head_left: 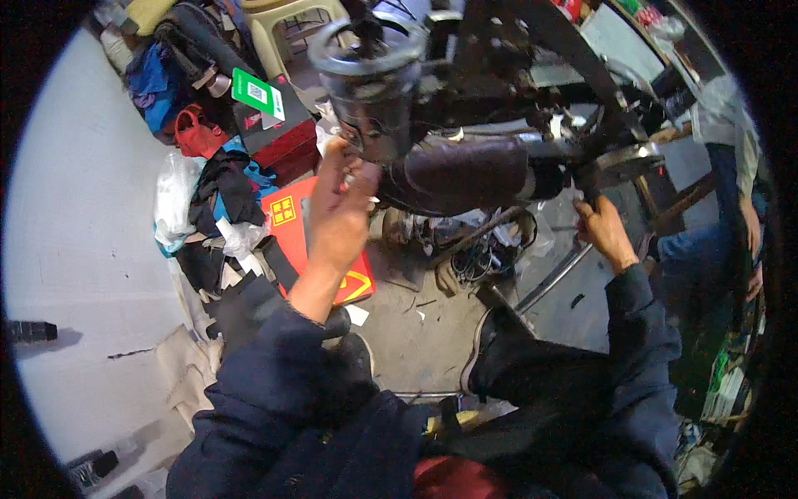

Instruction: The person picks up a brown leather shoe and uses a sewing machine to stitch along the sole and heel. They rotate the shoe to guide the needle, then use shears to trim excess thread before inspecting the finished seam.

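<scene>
Minding the leather piece [461, 173]: dark, probably a shoe, at 1 o'clock from mid-view, just under the black machine [490, 96]. Pretty blurry, so no idea how firmly it's held. If it's loose, I'd bet on it twisting out of line.
Left hand [342, 195]: at 11 o'clock, fingers bunched together by the leather's left end. Can't tell if they're pinching it. My worry is fingertips straying into the mechanism, since the overhang blocks a clear look.
Right hand [605, 231]: at 3 o'clock, fingers curled up by a dark part [586, 177] below the metal wheel [628, 160]. Can't tell if it's clamped on anything. Knuckles could get knocked if that wheel spins.
Cup [370, 112]: clear plastic, roughly 12 o'clock, right above the left hand. A bump from below could tip it imo, unless it's fixed on.
Pile [482, 254]: messy stuff at 6 o'clock from the leather. Drop anything small and good luck finding it.
Other person [725, 179]: between 2 and 3 o'clock, past the right hand. A stray elbow might jog things.
</scene>
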{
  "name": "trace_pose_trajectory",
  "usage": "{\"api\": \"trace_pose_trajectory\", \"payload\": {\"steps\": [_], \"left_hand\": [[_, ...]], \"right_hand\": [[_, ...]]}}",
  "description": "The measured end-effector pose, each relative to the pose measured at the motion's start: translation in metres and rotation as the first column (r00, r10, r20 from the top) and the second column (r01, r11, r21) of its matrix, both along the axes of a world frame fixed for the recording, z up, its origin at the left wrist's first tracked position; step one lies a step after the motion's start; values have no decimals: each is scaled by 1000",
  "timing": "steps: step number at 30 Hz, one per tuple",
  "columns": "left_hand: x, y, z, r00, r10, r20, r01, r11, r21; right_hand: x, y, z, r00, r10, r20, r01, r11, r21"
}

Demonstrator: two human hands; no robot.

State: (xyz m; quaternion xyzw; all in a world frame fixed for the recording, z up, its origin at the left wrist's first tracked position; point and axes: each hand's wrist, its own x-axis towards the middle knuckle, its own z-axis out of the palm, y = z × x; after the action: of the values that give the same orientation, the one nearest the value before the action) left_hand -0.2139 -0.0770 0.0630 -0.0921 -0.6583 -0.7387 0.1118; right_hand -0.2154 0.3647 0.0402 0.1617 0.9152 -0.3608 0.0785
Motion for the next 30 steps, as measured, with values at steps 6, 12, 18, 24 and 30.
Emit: {"api": "trace_pose_trajectory", "payload": {"steps": [6,12,18,24,30], "left_hand": [[-13,-12,9,995,89,-37,-87,994,65],[-16,-15,7,991,125,-43,-120,987,107],[-4,-11,2,988,113,103,-111,993,-26],[5,1,-5,948,-77,310,75,997,16],[6,2,-8,930,-147,337,106,985,138]], "right_hand": [[0,-7,5,999,-45,27,46,999,-30],[0,-8,8,998,-29,52,30,999,-20],[1,-7,6,999,-35,28,38,994,-104],[3,-8,6,999,-43,21,45,992,-115],[6,-28,33,997,32,-73,-37,997,-65]]}}
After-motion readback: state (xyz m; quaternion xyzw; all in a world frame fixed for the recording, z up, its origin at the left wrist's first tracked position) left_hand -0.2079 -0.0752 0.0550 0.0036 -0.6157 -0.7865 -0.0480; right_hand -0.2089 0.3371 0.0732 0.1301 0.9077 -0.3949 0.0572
